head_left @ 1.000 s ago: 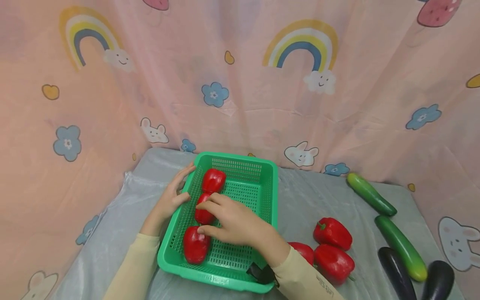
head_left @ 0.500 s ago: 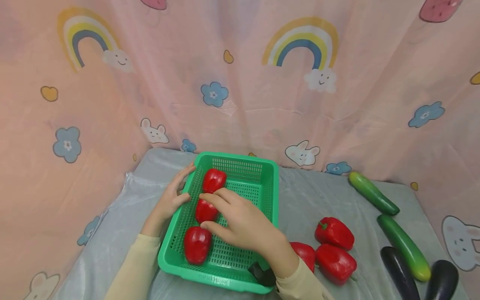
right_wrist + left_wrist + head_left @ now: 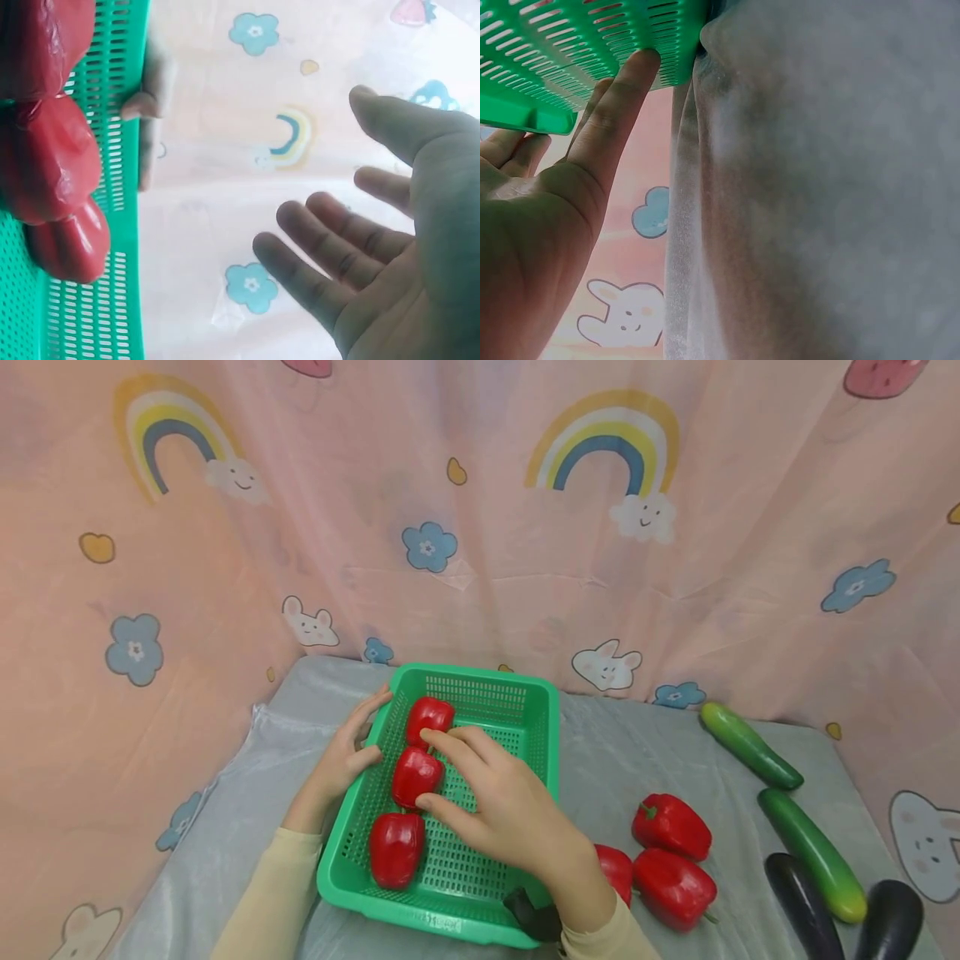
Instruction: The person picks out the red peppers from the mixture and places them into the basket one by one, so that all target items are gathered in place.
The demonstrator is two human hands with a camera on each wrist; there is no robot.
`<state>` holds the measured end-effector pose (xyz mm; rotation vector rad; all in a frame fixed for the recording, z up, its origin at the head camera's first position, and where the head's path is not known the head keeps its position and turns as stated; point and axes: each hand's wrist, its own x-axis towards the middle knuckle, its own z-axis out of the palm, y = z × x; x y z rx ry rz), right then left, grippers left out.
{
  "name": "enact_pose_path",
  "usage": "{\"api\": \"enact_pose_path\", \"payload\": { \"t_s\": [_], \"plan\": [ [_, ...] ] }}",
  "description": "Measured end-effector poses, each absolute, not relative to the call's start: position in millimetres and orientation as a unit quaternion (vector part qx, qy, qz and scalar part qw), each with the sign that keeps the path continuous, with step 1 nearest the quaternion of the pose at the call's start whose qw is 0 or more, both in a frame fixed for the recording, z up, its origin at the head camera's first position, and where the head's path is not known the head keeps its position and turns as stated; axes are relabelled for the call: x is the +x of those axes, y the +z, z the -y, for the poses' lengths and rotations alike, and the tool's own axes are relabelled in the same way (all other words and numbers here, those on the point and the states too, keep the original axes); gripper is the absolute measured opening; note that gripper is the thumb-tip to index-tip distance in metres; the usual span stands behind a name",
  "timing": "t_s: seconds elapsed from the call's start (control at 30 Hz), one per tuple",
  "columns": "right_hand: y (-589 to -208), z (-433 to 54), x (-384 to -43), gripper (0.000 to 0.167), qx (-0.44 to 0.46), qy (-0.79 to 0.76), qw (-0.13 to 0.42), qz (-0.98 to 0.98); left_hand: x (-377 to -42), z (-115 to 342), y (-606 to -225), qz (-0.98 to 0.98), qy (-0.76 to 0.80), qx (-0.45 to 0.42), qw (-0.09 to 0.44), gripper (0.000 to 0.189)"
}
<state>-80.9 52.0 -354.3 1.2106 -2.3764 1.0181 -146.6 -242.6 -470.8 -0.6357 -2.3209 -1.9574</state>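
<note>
My left hand [image 3: 341, 768] rests on the left side of a green plastic basket [image 3: 551, 735]. Its straight fingers [image 3: 607, 124] touch the basket's slotted outer wall in the left wrist view, while the thumb lies at the rim in the head view. Three red bell peppers form a row along the basket's left side: a far one [image 3: 430, 720], a middle one [image 3: 416, 777] and a near one [image 3: 396, 850]. Over the basket, just right of the middle pepper, hovers my right hand [image 3: 506, 802]. Its fingers are spread and hold nothing, as the right wrist view confirms.
Right of the basket, more red bell peppers [image 3: 675, 889] lie on the grey cloth [image 3: 600, 752]. Farther right are two cucumbers [image 3: 813, 856] and two dark eggplants [image 3: 802, 902]. A pink patterned curtain [image 3: 495, 527] hangs behind.
My right hand has drawn back to the right, off the middle pepper, and its fingers have spread. That pepper now shows in full. The left hand keeps its place on the basket.
</note>
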Motion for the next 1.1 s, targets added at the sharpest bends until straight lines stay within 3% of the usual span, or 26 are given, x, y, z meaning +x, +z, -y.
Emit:
{"api": "enact_pose_path", "payload": {
  "t_s": [0.27,1.1],
  "plan": [
    [-350.6,-61.9,-77.5,0.072,0.414,0.363,0.154,0.82,-145.5,242.6,-470.2,0.759,-0.617,-0.205,0.031,0.083],
    [-356.8,-128.1,-72.0,0.076,0.325,0.376,0.122,0.859,-144.6,241.6,-469.7,0.764,-0.605,-0.22,0.043,0.083]
  ]
}}
